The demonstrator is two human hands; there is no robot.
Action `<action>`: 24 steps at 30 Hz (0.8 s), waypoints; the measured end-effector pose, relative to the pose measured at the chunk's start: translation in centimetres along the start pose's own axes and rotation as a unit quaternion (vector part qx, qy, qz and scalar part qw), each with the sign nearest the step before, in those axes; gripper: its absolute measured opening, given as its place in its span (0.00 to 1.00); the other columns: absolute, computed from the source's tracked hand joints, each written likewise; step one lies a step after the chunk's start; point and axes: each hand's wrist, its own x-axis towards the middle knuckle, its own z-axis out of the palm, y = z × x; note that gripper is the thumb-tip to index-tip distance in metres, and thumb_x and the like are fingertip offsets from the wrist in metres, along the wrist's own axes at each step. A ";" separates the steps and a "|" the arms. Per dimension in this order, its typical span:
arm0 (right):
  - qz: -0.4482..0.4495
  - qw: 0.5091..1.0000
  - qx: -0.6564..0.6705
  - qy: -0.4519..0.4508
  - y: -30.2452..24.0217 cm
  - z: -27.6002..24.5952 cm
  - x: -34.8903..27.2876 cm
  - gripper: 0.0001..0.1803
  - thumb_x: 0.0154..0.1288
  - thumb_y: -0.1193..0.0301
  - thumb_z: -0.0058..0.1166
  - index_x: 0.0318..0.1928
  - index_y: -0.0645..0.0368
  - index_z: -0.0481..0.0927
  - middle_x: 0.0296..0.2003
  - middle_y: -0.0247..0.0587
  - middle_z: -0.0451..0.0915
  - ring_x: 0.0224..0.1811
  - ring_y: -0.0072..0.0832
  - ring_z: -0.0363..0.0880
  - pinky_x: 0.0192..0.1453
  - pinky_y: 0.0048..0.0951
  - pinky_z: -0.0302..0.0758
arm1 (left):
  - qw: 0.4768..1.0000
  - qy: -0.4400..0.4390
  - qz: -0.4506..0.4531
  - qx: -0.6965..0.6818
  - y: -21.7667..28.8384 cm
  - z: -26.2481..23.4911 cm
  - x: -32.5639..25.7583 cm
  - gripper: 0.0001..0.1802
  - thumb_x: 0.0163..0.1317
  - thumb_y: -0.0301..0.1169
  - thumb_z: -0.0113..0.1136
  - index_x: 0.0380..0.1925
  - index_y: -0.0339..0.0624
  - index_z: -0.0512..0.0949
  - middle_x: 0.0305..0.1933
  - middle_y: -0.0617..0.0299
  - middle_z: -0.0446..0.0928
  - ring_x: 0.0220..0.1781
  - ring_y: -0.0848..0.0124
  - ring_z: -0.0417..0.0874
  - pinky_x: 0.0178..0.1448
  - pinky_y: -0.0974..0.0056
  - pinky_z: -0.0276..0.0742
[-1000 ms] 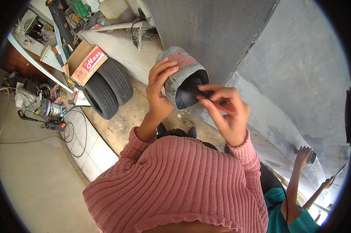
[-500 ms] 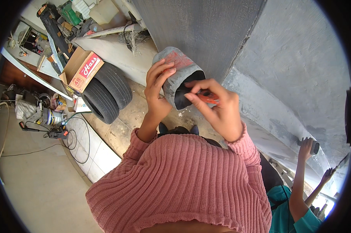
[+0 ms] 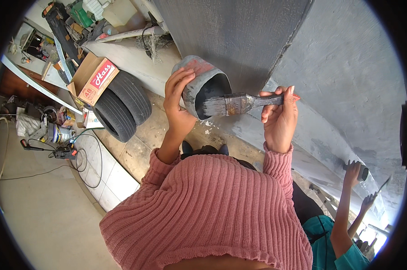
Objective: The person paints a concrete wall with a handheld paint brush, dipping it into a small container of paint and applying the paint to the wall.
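My left hand (image 3: 178, 96) is wrapped round the side of a grey-smeared paint can (image 3: 188, 87) with a faded red patch, its mouth tilted toward me and to the right. Dark grey paint coats the inside. Between the thumb and fingers of my right hand (image 3: 279, 117) is the handle of a flat paintbrush (image 3: 245, 103). The brush lies nearly level, its grey-coated bristles at the mouth of the can. Just beyond both hands rises a grey-painted wall (image 3: 230, 36).
A co-worker in a teal shirt (image 3: 322, 238) holds a dark block against the grey surface at right. Left stand two stacked tyres (image 3: 127, 99) with a cardboard box (image 3: 93, 81) on top. A pressure-washer gun (image 3: 66, 153) and cables lie on the floor.
My right hand has drawn back to the right, bringing the brush's bristles and ferrule into sight from inside the can. The can has shifted slightly left.
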 end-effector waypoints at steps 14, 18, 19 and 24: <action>-0.205 0.818 -0.448 -0.298 -0.3 3.9 -0.9 0.07 0.53 0.73 0.54 0.32 0.63 0.74 0.34 0.47 0.78 0.30 0.34 0.79 0.33 0.28 0.75 | 0.999 -0.023 0.020 0.013 0.7 0.7 -0.2 0.29 0.36 0.29 0.68 0.44 0.40 0.72 0.48 0.55 0.71 0.57 0.56 0.67 0.59 0.56 0.63; -0.185 0.792 -0.480 -0.330 0.1 3.9 -0.8 0.06 0.52 0.75 0.53 0.31 0.63 0.74 0.31 0.45 0.78 0.31 0.35 0.79 0.34 0.28 0.75 | 0.999 -0.024 0.029 0.020 1.0 0.8 -0.1 0.28 0.37 0.29 0.67 0.44 0.40 0.72 0.48 0.56 0.71 0.57 0.56 0.67 0.58 0.56 0.63; -0.185 0.792 -0.479 -0.330 0.1 3.8 -0.8 0.06 0.52 0.75 0.53 0.31 0.63 0.74 0.31 0.45 0.78 0.31 0.35 0.79 0.34 0.28 0.75 | 1.000 -0.023 0.021 0.007 1.0 0.8 -0.2 0.28 0.37 0.29 0.67 0.44 0.40 0.72 0.48 0.56 0.71 0.57 0.57 0.67 0.58 0.56 0.63; -0.110 0.913 -0.305 -0.247 -0.2 2.6 -0.9 0.08 0.59 0.72 0.49 0.31 0.66 0.72 0.30 0.46 0.79 0.28 0.29 0.80 0.31 0.24 0.76 | 0.999 -0.034 0.001 -0.001 1.0 0.8 -0.4 0.29 0.35 0.28 0.67 0.44 0.40 0.72 0.49 0.57 0.71 0.57 0.57 0.67 0.59 0.56 0.63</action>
